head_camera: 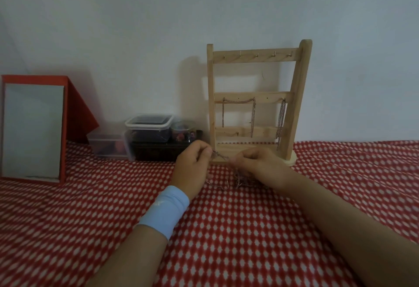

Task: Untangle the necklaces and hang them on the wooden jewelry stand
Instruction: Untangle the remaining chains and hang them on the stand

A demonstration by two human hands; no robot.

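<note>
Head view: the left hand pinches a thin chain strand between thumb and forefinger. At its 3 o'clock the right hand pinches the same strand, which runs between them. The tangled necklaces droop at the right hand's 6 o'clock onto the red-and-white cloth.

To do this step well, I judge, the grip should be light and the loops teased apart sideways, since a hard pull would likely tighten the knot.

The wooden jewelry stand rises at 12 o'clock, just behind the hands. Hung chains are already on its middle rail, and its top hooks are bare.

The knot is blurred and partly hidden under the right fingers. I cannot tell how many necklaces it holds.
</note>
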